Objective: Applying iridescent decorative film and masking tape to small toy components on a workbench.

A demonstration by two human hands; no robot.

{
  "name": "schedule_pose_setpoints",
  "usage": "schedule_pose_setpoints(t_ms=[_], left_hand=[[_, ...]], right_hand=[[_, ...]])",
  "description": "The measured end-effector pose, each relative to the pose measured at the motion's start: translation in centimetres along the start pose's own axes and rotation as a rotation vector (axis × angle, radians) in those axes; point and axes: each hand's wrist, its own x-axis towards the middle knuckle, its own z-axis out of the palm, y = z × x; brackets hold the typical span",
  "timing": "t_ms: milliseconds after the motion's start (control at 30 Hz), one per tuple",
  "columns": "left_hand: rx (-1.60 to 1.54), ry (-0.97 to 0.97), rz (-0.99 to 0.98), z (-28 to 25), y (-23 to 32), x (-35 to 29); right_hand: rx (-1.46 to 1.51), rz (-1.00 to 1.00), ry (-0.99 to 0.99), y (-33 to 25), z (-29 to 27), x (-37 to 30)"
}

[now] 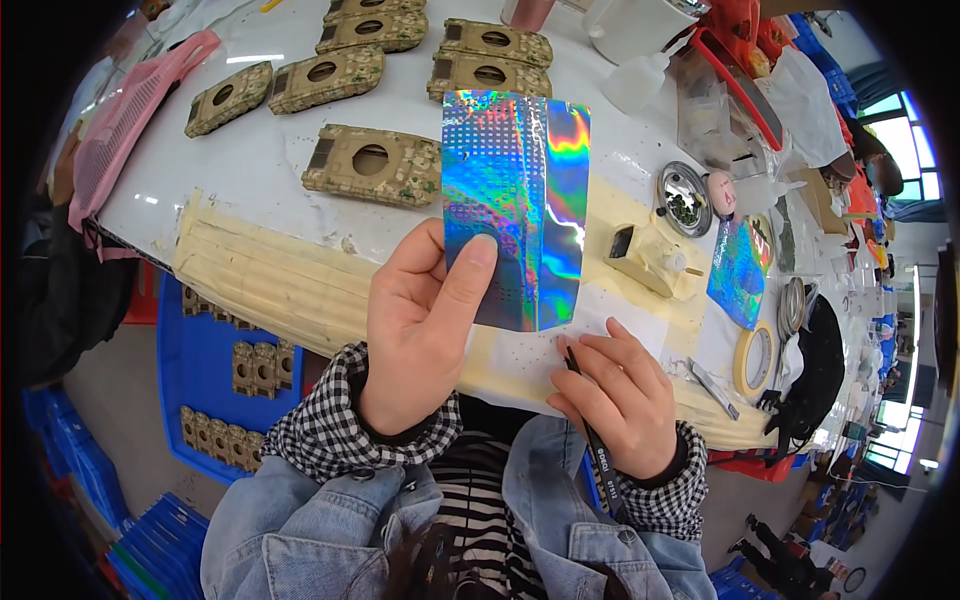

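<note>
Holographic sheet (562, 215) stands mid-frame, pinched by our left hand (425, 325), probably so we see its face; lower right, our right hand (628, 405) grips a slim black tool (604, 465).

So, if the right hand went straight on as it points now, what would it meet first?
Probably the shiny holographic sheet in the left hand, at its lower edge; depth is unclear, so the right hand might pass beneath.

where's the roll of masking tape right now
In the head view, the roll of masking tape lies right of centre, beyond the right hand and just right of the slim silver tool.
</note>
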Motion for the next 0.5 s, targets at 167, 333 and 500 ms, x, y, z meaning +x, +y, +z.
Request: schedule_pose_setpoints(t_ms=[167, 333, 500], left_hand=[[-0.021, -0.021, 0.018, 0.03, -0.03, 0.04], [-0.046, -0.032, 0.021, 0.1, 0.06, -0.01], [-0.026, -0.032, 0.03, -0.02, 0.01, 0.02]], right_hand=[[0.052, 0.006, -0.013, 0.23, -0.18, 0.03], [0.117, 0.025, 0.014, 0.41, -0.35, -0.27], [0.162, 0.047, -0.006, 0.35, -0.6, -0.26]])
